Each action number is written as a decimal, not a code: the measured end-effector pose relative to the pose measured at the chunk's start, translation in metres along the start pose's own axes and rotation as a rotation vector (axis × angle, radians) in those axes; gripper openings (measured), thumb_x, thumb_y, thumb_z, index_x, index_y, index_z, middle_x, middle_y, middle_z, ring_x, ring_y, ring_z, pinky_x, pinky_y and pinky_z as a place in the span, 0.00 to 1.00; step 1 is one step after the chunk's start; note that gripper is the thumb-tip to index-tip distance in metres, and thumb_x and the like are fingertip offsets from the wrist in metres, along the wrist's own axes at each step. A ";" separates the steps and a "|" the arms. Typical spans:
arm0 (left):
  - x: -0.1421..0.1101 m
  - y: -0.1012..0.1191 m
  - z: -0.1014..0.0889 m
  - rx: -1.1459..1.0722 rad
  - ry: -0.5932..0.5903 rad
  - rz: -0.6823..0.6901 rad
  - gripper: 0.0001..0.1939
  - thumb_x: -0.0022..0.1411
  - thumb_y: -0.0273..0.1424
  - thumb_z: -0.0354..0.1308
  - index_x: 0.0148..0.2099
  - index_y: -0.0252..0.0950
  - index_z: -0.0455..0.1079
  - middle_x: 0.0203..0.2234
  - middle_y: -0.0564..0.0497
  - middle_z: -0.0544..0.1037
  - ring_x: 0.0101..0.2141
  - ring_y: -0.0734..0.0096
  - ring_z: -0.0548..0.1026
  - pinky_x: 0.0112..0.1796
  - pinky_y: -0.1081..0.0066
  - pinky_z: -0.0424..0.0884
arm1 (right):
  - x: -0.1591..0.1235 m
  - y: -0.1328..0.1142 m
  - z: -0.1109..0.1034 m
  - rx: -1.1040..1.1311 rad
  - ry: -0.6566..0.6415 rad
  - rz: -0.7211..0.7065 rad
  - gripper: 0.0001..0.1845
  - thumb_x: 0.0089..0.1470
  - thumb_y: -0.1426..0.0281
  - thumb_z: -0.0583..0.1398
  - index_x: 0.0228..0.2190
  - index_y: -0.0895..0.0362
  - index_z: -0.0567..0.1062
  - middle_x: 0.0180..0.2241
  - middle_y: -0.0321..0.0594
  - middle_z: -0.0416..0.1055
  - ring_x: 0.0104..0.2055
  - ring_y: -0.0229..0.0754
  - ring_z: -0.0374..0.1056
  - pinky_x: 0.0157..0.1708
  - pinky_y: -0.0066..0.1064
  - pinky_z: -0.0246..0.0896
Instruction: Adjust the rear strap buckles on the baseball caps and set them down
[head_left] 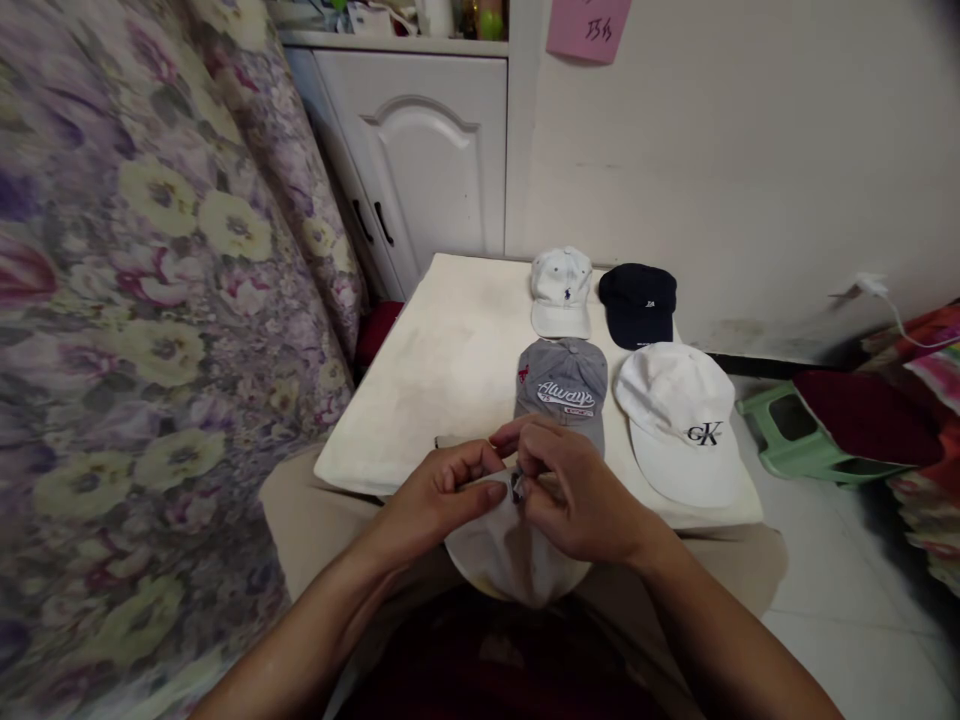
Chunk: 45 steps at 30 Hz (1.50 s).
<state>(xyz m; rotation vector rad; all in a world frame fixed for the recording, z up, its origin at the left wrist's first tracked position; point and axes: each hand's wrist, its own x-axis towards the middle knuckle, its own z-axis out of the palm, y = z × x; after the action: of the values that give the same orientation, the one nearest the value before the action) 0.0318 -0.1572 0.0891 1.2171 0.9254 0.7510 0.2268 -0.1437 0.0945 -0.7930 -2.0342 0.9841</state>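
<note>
A light beige baseball cap (499, 545) rests over my lap at the near edge of the table. My left hand (454, 490) pinches the cap's edge between thumb and fingers. Close beside it, my right hand (570, 490) is closed at a small dark and metallic piece (517, 487) on the cap, which looks like the strap buckle. The fingertips partly hide that piece. Just beyond my hands lies a grey cap (562, 375) with "Always" lettering, its brim partly covered by my right hand.
On the cream-covered table (420, 350) lie a white cap with "CK" letters (679, 420), a small pale cap (562, 290) and a navy cap (637, 300). A floral curtain (150, 350) hangs at left. A green stool (795, 430) stands right; a white cabinet (427, 150) is behind.
</note>
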 end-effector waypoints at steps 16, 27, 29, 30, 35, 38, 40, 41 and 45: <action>0.000 -0.003 -0.001 -0.032 -0.010 -0.007 0.12 0.61 0.37 0.63 0.33 0.34 0.68 0.25 0.56 0.67 0.27 0.75 0.61 0.28 0.75 0.55 | -0.001 0.001 -0.009 -0.021 -0.076 0.019 0.14 0.49 0.83 0.58 0.28 0.53 0.61 0.44 0.41 0.70 0.46 0.44 0.69 0.45 0.37 0.64; -0.004 -0.002 -0.001 0.071 -0.023 0.003 0.11 0.66 0.38 0.57 0.36 0.34 0.70 0.29 0.54 0.69 0.30 0.72 0.64 0.32 0.72 0.58 | -0.002 0.007 -0.016 0.017 -0.183 0.165 0.08 0.55 0.79 0.58 0.31 0.54 0.66 0.33 0.35 0.70 0.35 0.40 0.66 0.36 0.33 0.61; -0.005 -0.002 -0.001 0.098 -0.022 0.002 0.12 0.67 0.38 0.56 0.37 0.34 0.70 0.29 0.54 0.69 0.31 0.71 0.64 0.32 0.72 0.58 | -0.002 0.009 -0.015 0.026 -0.186 0.204 0.07 0.55 0.79 0.58 0.31 0.54 0.67 0.31 0.34 0.70 0.33 0.39 0.64 0.33 0.31 0.59; -0.005 -0.002 -0.001 0.108 -0.021 0.003 0.12 0.67 0.39 0.56 0.38 0.34 0.70 0.29 0.54 0.70 0.31 0.71 0.64 0.32 0.72 0.58 | -0.001 0.010 -0.015 0.040 -0.186 0.210 0.07 0.55 0.78 0.59 0.31 0.55 0.68 0.32 0.35 0.70 0.33 0.39 0.64 0.33 0.31 0.59; -0.005 -0.003 -0.001 0.125 0.002 -0.017 0.12 0.68 0.39 0.56 0.38 0.34 0.69 0.29 0.55 0.68 0.30 0.73 0.63 0.31 0.73 0.57 | 0.001 0.012 -0.019 0.127 -0.195 0.180 0.05 0.56 0.77 0.61 0.31 0.55 0.71 0.37 0.37 0.73 0.36 0.39 0.66 0.37 0.32 0.60; -0.004 -0.007 -0.001 0.139 0.012 -0.020 0.13 0.68 0.39 0.55 0.39 0.34 0.69 0.29 0.55 0.69 0.31 0.73 0.64 0.31 0.73 0.57 | 0.001 0.012 -0.022 0.134 -0.189 0.162 0.04 0.57 0.76 0.61 0.31 0.55 0.73 0.38 0.37 0.73 0.36 0.39 0.67 0.37 0.32 0.61; -0.005 -0.009 -0.001 0.146 0.014 -0.015 0.13 0.69 0.40 0.55 0.39 0.34 0.69 0.29 0.55 0.69 0.31 0.73 0.64 0.31 0.72 0.58 | 0.001 0.012 -0.023 0.115 -0.182 0.146 0.05 0.57 0.76 0.60 0.31 0.55 0.73 0.37 0.37 0.74 0.36 0.39 0.68 0.38 0.32 0.61; -0.005 -0.010 -0.001 0.153 0.014 -0.012 0.13 0.69 0.40 0.55 0.39 0.34 0.69 0.29 0.55 0.69 0.30 0.73 0.64 0.31 0.72 0.57 | 0.002 0.012 -0.022 0.102 -0.180 0.137 0.05 0.57 0.77 0.60 0.31 0.55 0.73 0.37 0.37 0.74 0.36 0.39 0.68 0.38 0.32 0.61; -0.005 -0.010 0.000 0.208 0.040 0.010 0.14 0.70 0.41 0.54 0.39 0.35 0.68 0.29 0.56 0.68 0.30 0.73 0.63 0.31 0.72 0.57 | 0.003 0.013 -0.019 0.062 -0.150 0.115 0.08 0.53 0.80 0.60 0.29 0.56 0.73 0.37 0.37 0.75 0.35 0.39 0.68 0.36 0.31 0.61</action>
<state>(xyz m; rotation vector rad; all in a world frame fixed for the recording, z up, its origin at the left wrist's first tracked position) 0.0291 -0.1635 0.0805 1.3928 1.0511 0.7020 0.2435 -0.1272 0.0936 -0.8325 -2.0920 1.1979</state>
